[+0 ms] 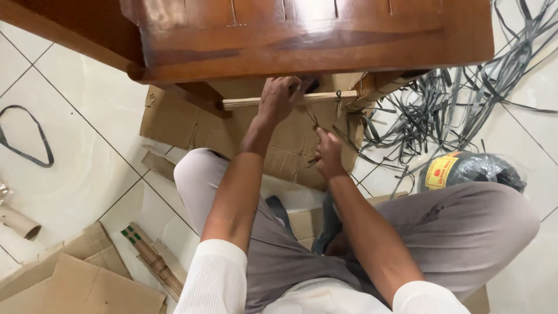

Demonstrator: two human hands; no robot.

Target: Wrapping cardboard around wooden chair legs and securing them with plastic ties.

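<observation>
1. A pale wooden rail (290, 99) runs level under the dark varnished wooden furniture frame (314, 40), above a flattened cardboard sheet (232, 131) on the white tiled floor (75, 104).
2. The left hand (278, 97) has its fingers wrapped around the rail, seemingly to steady it.
3. The right hand (329, 152) pinches a thin dark strap (314, 123) between closed fingertips, holding it taut up toward the rail.
4. To the right lie loose grey strapping (442, 110) and a wrapped black strap roll (474, 170); cardboard scraps (87, 279) sit to the left.
</observation>
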